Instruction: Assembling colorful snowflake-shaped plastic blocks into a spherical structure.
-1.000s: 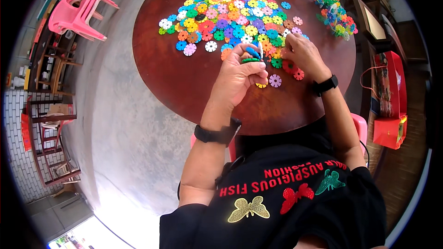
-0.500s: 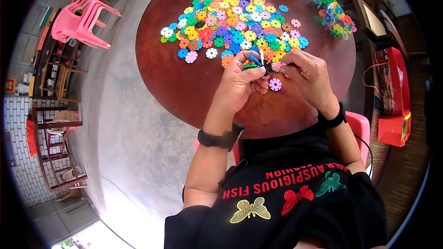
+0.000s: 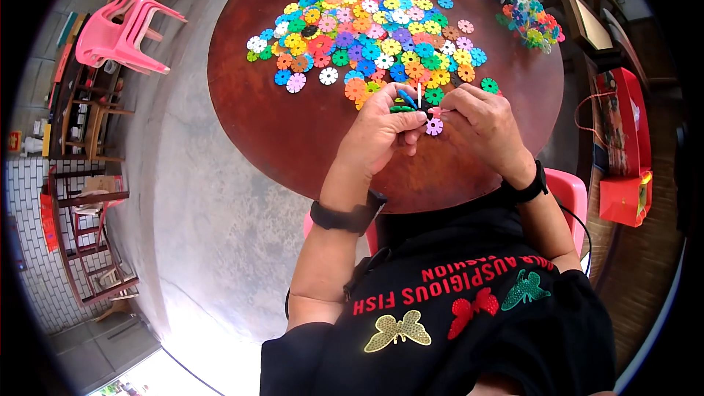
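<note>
My left hand [image 3: 381, 130] is closed on a small cluster of joined plastic flower discs. A blue disc [image 3: 407, 98], a green disc [image 3: 401, 109] and a white disc [image 3: 419, 95] seen edge-on stick out of it, around a black disc mostly hidden by my fingers. My right hand [image 3: 482, 121] pinches a pink flower disc [image 3: 438, 112] against the cluster's right side; whether the two are locked together I cannot tell. Just below, a lilac flower disc [image 3: 434, 127] lies on the table. Beyond my hands spreads a pile of many-coloured flower discs [image 3: 370, 29].
The round brown table [image 3: 249, 114] bears everything. Assembled chains of colourful discs [image 3: 524, 11] stand along its far right edge. Stacked pink chairs [image 3: 121, 33] are on the floor at the left. A red bag [image 3: 623, 128] stands at the right.
My right hand has brought the pink disc left, up to the cluster in my left hand. The view has shifted slightly, and a green disc now shows beyond my right knuckles.
</note>
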`<state>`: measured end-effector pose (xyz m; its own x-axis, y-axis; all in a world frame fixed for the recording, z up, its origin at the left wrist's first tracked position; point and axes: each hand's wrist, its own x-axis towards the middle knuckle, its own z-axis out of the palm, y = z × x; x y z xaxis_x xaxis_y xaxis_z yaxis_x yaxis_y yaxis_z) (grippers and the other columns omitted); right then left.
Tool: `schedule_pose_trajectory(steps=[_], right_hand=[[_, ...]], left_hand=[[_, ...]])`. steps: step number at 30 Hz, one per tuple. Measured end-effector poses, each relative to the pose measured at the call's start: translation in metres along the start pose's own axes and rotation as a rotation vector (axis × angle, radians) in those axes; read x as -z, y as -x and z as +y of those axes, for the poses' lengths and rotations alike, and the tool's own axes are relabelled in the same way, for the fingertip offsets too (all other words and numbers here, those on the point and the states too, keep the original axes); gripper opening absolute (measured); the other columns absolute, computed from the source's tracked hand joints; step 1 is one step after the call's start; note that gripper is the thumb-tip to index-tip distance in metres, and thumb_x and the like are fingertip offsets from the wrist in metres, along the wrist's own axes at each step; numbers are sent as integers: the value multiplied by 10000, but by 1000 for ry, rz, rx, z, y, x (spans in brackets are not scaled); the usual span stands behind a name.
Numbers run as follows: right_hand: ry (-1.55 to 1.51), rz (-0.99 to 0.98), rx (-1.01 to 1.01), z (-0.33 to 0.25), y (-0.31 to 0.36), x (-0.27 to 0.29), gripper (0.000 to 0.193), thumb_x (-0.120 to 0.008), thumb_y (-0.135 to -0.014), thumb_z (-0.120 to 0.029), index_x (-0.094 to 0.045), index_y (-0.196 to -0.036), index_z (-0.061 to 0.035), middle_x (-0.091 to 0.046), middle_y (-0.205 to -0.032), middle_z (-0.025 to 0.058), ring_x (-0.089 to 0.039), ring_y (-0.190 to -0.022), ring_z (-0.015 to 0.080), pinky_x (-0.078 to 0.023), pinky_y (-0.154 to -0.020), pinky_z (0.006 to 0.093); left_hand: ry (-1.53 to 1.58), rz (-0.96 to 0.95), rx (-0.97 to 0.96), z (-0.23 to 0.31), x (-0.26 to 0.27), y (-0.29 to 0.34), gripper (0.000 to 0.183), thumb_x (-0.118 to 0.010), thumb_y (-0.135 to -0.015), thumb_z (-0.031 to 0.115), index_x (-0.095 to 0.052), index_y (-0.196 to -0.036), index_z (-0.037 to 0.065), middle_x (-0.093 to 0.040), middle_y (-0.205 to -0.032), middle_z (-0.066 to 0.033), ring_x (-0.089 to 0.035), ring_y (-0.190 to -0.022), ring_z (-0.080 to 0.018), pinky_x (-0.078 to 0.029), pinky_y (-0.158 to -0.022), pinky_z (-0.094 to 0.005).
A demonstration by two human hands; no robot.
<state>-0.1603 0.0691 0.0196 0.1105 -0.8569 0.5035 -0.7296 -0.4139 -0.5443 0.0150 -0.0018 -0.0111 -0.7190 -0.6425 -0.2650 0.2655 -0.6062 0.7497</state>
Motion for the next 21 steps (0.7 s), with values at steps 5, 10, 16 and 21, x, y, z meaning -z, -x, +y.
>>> schedule_pose_trajectory(steps=[5,10,16,21], right_hand=[[105,-76,84,5,5,-1,148,-648,-802,-100,-521,-758,-37,-519,-661,109,-567,-627,286,-448,-549,398],[31,-119,57,6,10,4,142,-654,-782,-93,-525,-762,-36,-519,-663,108,-575,-656,276,-450,-549,390],[-30,-115,30,17,10,4,127,-657,-763,-69,-538,-776,-28,-537,-688,108,-575,-662,276,-455,-555,374],[-172,-274,-39,29,-16,21,126,-660,-761,-56,-626,-874,-11,-610,-791,123,-611,-677,254,-480,-585,347]], left_hand=[[-100,-3,9,-5,0,0,229,-664,-833,60,-504,-998,53,-552,-748,-32,-521,-562,-108,-456,-484,-254],[-208,4,83,-7,-8,5,216,-668,-834,78,-514,-985,69,-556,-754,-24,-515,-567,-97,-447,-491,-250],[-219,1,-30,-15,-12,-1,243,-616,-875,64,-464,-1064,81,-561,-793,-29,-528,-602,-95,-451,-514,-242],[-78,42,-76,-6,0,-1,227,-555,-885,32,-459,-1080,98,-589,-844,-55,-570,-673,-111,-471,-584,-260]])
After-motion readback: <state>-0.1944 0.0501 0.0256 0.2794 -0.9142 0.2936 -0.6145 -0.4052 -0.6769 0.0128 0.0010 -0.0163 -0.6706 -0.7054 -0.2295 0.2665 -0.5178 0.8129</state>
